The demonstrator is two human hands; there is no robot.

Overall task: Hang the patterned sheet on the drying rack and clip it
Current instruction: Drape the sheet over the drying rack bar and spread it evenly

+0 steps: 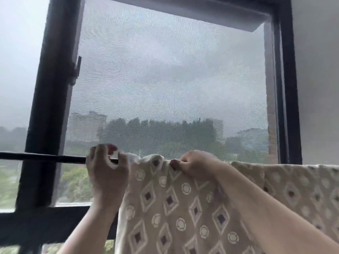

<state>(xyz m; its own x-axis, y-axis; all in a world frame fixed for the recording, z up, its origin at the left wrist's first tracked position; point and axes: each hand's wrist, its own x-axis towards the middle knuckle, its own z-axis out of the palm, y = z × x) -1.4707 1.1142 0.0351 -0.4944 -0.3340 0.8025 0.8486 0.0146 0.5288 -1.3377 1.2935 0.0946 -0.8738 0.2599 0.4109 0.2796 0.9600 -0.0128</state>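
R hand [196, 165] pinches the top edge of the patterned sheet [183, 208] at the rack rod [42, 157]. L hand [108, 167], just to its left, curls round the rod at the sheet's corner; white bit in it, clip or cloth, can't tell. Rod runs left-right, sheet draped over it. L hand is nearer the corner, prob. the clip spot.

A dark rod [42, 157] carries the patterned sheet [183, 208].

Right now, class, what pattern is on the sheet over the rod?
The sheet is beige with white diamonds and circles; head view.
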